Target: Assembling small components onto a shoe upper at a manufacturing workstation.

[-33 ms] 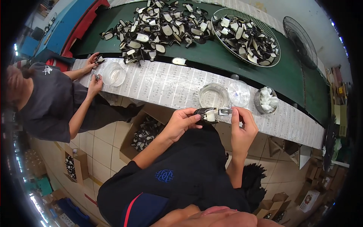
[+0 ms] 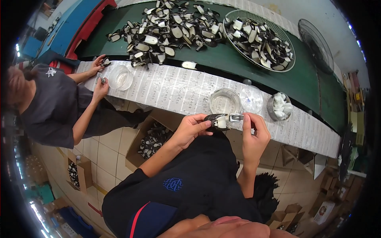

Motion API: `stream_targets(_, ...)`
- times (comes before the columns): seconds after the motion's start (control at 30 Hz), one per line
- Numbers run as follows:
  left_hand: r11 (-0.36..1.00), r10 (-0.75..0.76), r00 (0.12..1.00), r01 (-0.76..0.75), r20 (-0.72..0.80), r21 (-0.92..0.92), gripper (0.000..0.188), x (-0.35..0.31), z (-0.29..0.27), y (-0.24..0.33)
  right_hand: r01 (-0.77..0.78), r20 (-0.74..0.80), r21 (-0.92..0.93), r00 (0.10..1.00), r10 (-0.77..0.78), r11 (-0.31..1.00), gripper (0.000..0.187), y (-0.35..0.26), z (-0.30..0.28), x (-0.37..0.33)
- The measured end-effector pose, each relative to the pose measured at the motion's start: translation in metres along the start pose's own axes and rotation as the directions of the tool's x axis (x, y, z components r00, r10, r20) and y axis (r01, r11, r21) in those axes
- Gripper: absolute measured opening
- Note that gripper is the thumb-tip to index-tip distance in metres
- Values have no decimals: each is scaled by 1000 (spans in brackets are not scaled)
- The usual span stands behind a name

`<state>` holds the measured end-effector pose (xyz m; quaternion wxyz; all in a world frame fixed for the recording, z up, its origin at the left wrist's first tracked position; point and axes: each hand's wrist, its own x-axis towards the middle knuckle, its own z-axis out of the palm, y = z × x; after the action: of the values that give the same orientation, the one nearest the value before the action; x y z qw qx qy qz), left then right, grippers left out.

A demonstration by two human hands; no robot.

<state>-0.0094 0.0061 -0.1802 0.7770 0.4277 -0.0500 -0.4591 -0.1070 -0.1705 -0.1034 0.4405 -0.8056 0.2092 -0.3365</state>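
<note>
Over the near edge of the paper-covered bench I hold a black curved piece with a whitish inner face [image 2: 219,122]. My left hand [image 2: 191,130] pinches its left end between thumb and fingers. At its right end sits a small grey, metal-looking part [image 2: 236,118], gripped by the thumb and fingers of my right hand [image 2: 256,135]. Whether the two parts are joined cannot be made out. Just behind my hands stands a clear round tub [image 2: 224,92]. To its right are a clear round lid-like dish [image 2: 251,99] and a container of crumpled white wads [image 2: 282,106].
A heap of similar black-and-white pieces [image 2: 174,33] covers part of the green worktop [image 2: 214,59]. A wire basket [image 2: 294,55] holds more, near a fan [image 2: 316,45]. On my left a co-worker [image 2: 55,103] handles small parts beside another tub [image 2: 120,77]. A carton [image 2: 135,152] stands below.
</note>
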Motion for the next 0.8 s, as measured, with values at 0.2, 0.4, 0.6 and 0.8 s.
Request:
stream_targets(0.2,1000,27,999,-27,46,-6,28,9,-7,-13,-71,101,-54,992,76,996,12,25,10,-4)
stream_targets(0.4,990,138,990,-138,-2,-18,27,-11,-2,-2,-123,214,185,973,83,975,24,81,23,1)
stream_targets(0.6,974,217,972,-221,-91,-40,26,-11,-12,-4,-74,218,189,975,32,979,25,42,33,9)
stream_targets(0.8,981,195,978,-194,-78,11,26,-4,-12,-4,-94,218,229,975,43,969,26,68,31,11)
